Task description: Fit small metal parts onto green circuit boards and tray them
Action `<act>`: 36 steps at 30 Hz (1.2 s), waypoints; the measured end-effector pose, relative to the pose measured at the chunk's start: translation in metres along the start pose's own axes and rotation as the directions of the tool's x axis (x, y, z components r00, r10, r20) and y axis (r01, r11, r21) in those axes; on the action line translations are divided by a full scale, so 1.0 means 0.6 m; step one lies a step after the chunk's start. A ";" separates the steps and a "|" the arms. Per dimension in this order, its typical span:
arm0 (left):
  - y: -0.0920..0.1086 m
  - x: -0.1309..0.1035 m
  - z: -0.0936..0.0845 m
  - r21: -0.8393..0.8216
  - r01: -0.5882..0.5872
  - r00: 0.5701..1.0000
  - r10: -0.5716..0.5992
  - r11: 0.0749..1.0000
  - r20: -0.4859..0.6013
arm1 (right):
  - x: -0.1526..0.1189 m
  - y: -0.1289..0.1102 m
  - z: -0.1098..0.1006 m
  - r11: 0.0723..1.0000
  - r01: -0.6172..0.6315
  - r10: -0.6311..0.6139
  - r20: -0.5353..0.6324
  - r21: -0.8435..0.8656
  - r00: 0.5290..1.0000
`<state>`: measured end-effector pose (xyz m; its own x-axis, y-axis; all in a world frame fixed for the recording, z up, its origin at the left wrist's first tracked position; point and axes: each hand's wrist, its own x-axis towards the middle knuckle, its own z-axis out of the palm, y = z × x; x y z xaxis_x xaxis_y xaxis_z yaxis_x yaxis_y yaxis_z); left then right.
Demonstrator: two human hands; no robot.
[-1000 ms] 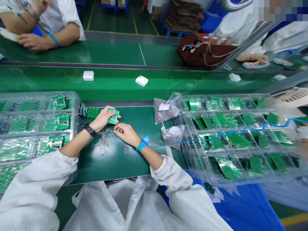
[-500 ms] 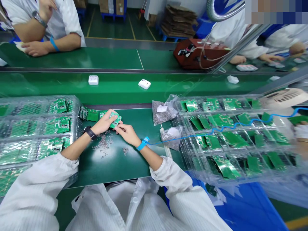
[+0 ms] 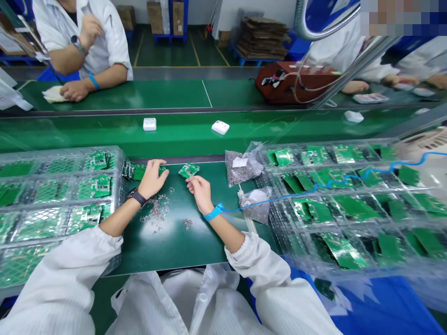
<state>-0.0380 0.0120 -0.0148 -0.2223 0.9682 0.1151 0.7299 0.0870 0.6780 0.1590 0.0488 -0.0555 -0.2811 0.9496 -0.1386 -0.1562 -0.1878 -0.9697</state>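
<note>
My right hand (image 3: pixel 199 190) pinches the lower edge of a small green circuit board (image 3: pixel 189 170) above the dark green work surface (image 3: pixel 174 251). My left hand (image 3: pixel 152 179) is off that board, its fingers apart, beside a row of boards (image 3: pixel 134 171) standing at the left tray's edge. Under and in front of my left hand lies a loose pile of small metal parts (image 3: pixel 157 208). A smaller heap of them (image 3: pixel 187 224) is to its right. Two clear bags of small parts (image 3: pixel 240 167) lie right of my right hand.
Clear trays of green boards stand at left (image 3: pixel 117 195) and right (image 3: pixel 289 232). A blue coiled cord (image 3: pixel 331 184) runs from my right wrist over the right tray. White devices (image 3: pixel 150 124) sit on the green belt (image 3: pixel 181 135). People sit across.
My left hand has let go of the board and moved left, its fingers now apart. My right hand has drawn the board to the right. The whole view has shifted slightly.
</note>
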 end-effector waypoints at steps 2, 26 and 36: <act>-0.009 -0.003 -0.001 0.210 0.008 1.000 -0.006 0.978 -0.009 | 0.005 0.002 -0.003 0.994 -0.022 0.032 -0.097 0.106 0.995; -0.021 0.002 0.001 0.176 -0.082 0.996 0.073 0.981 0.054 | -0.027 0.014 0.021 0.626 0.440 -0.255 0.364 -0.643 0.896; 0.002 -0.010 0.005 -0.150 -0.031 0.994 0.047 0.988 0.102 | -0.032 0.011 0.011 0.638 0.494 -0.264 0.435 -0.590 0.861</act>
<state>-0.0336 0.0069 -0.0169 -0.1211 0.9900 0.0720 0.6313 0.0208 0.7752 0.1574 0.0274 -0.0579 -0.6125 0.7580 0.2242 0.3203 0.4973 -0.8063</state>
